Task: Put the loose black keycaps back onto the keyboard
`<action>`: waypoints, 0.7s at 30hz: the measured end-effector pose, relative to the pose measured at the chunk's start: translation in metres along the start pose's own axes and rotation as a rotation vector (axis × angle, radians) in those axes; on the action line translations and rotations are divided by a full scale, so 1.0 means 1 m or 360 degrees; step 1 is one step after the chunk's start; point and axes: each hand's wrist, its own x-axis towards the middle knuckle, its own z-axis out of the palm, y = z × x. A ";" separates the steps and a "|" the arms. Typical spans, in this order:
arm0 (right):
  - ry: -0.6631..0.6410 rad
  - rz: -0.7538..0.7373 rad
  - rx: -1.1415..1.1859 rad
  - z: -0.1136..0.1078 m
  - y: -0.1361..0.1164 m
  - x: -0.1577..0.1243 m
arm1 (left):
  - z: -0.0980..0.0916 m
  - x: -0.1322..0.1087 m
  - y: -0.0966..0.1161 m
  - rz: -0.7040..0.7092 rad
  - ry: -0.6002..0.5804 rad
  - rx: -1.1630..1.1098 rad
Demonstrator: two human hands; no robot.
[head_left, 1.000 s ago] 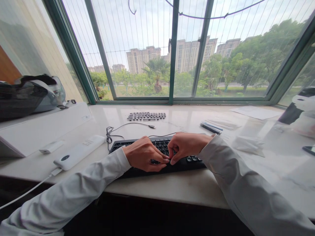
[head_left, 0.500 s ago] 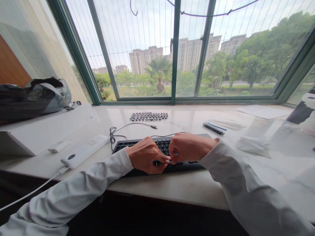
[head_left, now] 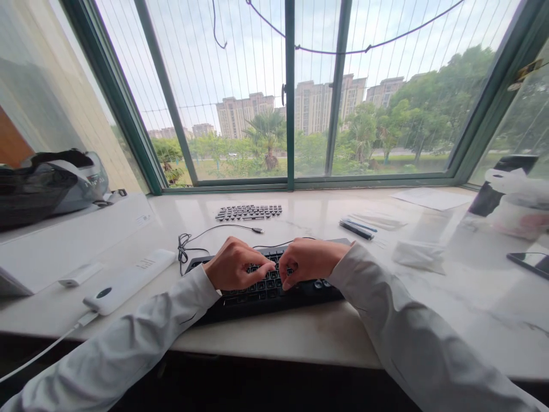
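Left hand (head_left: 234, 266) — now farther from the near edge of the keyboard (head_left: 263, 300) — fingertips apart from the right hand's (head_left: 306, 262).

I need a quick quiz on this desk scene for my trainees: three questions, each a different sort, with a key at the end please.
1. True or false: the loose keycaps lie between the keyboard and the window.

2. Choose one. Which of these lies to the left of the keyboard?
a) the sheet of paper
b) the white device with a cord plugged in
c) the dark flat device

3. Short answer: which hand, left or right, is nearer to the coiled part of the black cable?

Key:
1. True.
2. b.
3. The left hand; the right hand is on the far side of it from the coil.
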 end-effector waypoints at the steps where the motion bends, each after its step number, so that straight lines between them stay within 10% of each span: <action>1: 0.0020 -0.0016 0.0009 0.001 0.001 0.000 | 0.000 0.000 -0.002 -0.0047 0.0017 0.0034; 13: 0.0073 0.0036 -0.0009 -0.002 0.024 0.001 | -0.003 0.002 -0.041 -0.0734 -0.0005 0.0518; 21: 0.0487 0.1035 -0.0406 -0.001 0.058 -0.010 | -0.026 -0.019 -0.083 -0.1615 -0.0199 0.1142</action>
